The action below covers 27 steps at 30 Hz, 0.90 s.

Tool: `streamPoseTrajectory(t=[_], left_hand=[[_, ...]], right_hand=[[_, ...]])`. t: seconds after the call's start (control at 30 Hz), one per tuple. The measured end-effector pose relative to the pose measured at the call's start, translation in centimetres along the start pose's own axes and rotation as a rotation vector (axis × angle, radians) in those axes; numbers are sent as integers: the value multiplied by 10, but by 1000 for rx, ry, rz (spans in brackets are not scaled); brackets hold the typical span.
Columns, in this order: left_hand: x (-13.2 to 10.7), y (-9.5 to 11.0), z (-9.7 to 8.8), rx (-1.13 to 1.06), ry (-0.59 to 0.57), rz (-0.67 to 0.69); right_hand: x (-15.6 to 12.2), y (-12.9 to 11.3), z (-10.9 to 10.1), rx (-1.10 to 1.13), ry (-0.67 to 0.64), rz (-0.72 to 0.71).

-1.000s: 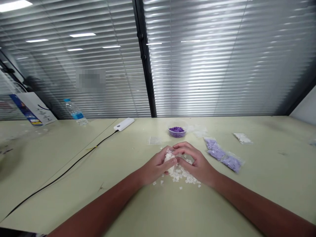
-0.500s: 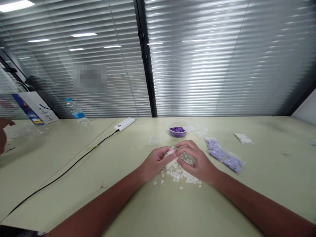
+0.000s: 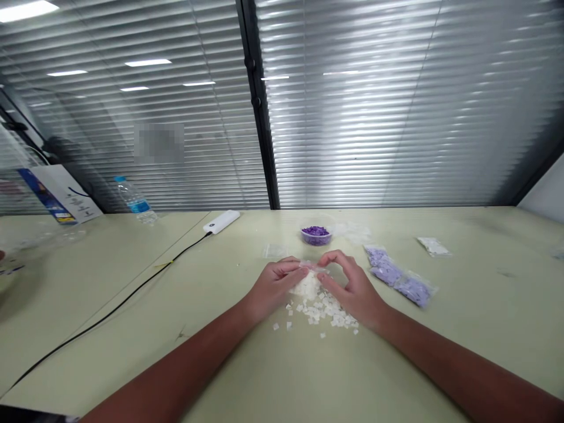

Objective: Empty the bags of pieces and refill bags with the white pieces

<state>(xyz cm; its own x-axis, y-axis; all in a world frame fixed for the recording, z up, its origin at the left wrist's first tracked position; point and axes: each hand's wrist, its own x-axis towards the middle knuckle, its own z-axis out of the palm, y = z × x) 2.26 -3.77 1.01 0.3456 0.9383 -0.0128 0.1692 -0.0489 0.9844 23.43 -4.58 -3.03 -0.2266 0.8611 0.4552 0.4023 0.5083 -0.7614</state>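
My left hand (image 3: 278,282) is closed on the edge of a small clear plastic bag (image 3: 307,284) that holds white pieces. My right hand (image 3: 350,286) pinches the bag's upper right corner between thumb and forefinger. Below the bag, small square white pieces (image 3: 328,311) lie loose in a heap on the table, with a few scattered to the left. Behind my hands stands a round clear bowl (image 3: 316,239) of purple pieces. A flat clear packet (image 3: 275,251) lies to the bowl's left.
On the right lie bags of lilac pieces (image 3: 399,276) and a small packet of white pieces (image 3: 434,247). Clear plastic (image 3: 355,231) lies beside the bowl. A white power bank (image 3: 221,222) trails a black cable (image 3: 132,299). A water bottle (image 3: 137,202) and paper bag (image 3: 66,194) stand left.
The bag now lies more upright and open to view between my hands, its top edge stretched between them. Another person's hand at the far left has nearly left the view.
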Motion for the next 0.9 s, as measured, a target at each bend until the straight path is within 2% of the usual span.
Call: streamPoseTrajectory(t=[0.13,0.27,0.37,0.5,0.6,0.7,0.9], left_hand=[[0,0,1,-45,2,-19],[1,-2,2,-16,20,-66],[2,-3,1,32,75,-54],[3,-5,-1,68,68,-39],[3,-6,-1,57,55,-6],[2,-8,1,58,43,7],[-1,-9,4,64,-33,-24]], right_hand=[[-1,4,7,30,-60,41],[-2,4,9,49,-14,40],[-3,3,8,36,-18,43],[-3,1,8,82,32,64],[-1,-1,7,90,40,-70],[0,-2,6,86,-4,-220],[-1,2,8,111,-66,-275]])
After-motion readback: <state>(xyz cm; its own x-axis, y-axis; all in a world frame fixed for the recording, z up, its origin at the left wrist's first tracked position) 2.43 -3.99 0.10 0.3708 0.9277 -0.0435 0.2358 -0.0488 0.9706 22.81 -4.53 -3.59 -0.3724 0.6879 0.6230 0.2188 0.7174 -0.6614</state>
